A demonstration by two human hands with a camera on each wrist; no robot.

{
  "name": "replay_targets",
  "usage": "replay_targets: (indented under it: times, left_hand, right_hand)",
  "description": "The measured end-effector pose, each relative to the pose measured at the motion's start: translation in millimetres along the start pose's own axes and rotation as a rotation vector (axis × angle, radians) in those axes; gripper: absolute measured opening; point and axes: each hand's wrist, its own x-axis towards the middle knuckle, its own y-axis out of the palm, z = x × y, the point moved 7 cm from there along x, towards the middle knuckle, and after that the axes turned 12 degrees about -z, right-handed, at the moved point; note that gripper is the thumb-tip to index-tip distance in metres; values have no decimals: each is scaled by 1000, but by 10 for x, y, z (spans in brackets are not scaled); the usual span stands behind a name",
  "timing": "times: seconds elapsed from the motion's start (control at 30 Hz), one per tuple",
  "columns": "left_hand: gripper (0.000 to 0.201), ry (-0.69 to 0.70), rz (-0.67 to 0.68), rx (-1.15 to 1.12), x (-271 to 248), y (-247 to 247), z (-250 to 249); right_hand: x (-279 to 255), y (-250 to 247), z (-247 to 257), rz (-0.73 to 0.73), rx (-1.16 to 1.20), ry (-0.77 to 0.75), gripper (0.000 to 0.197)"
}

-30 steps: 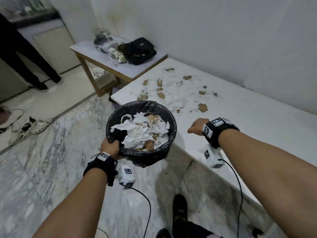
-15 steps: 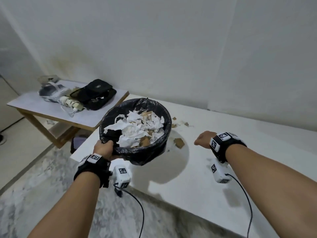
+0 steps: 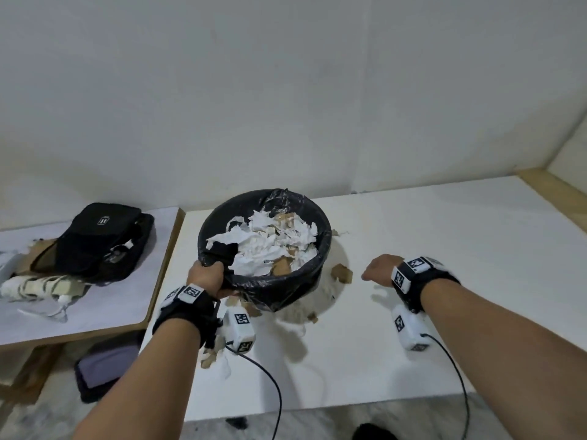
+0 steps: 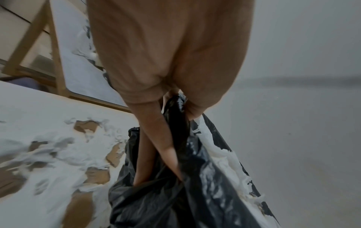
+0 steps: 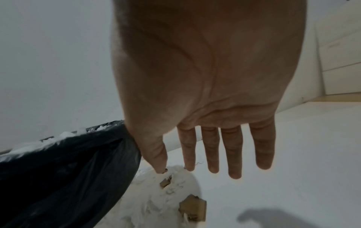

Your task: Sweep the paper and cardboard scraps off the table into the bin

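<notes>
A round bin (image 3: 286, 290) lined with a black bag (image 4: 195, 192) hangs above the white table (image 3: 444, 249), filled with white paper and brown cardboard scraps (image 3: 270, 246). My left hand (image 3: 206, 277) grips its near rim, thumb inside and fingers (image 4: 168, 151) on the bag. More scraps (image 4: 58, 154) lie on the table under and beside the bin, among them a cardboard piece (image 3: 341, 274). My right hand (image 3: 378, 269) hovers over the table to the bin's right, fingers (image 5: 234, 154) straight and spread, holding nothing. The bin hides the scraps beneath it.
A lower side table (image 3: 95, 312) to the left carries a black bag (image 3: 101, 239) and white cables. A dark case (image 3: 101, 373) lies on the floor beneath it. The wall stands close behind the table. Wrist-camera cables hang over the table's near edge.
My left hand has carried the bin from beside the table's edge to above the tabletop. The view has swung to face the wall. My right hand stays over the table.
</notes>
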Motion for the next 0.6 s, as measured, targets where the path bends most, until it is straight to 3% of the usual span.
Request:
replay_targets:
  times: [0.03, 0.1, 0.23, 0.37, 0.5, 0.6]
  left_hand:
    - [5, 7, 18, 15, 238, 54, 13]
    - [22, 24, 44, 69, 592, 191, 15]
    - [19, 11, 104, -14, 635, 431, -263]
    - [23, 12, 87, -36, 1043, 603, -311]
    - [21, 16, 59, -37, 1473, 638, -353]
    - [30, 8, 41, -26, 1756, 619, -385]
  right_hand:
    - [-35, 42, 41, 5, 24, 21, 52]
    - [-62, 131, 71, -13, 79, 82, 48]
    - [126, 484, 71, -111, 323, 192, 57]
    - [567, 1014, 197, -126, 438, 205, 74]
    - [913, 1438, 380, -212, 530, 204, 63]
    - [825, 1591, 813, -228, 580, 89, 64]
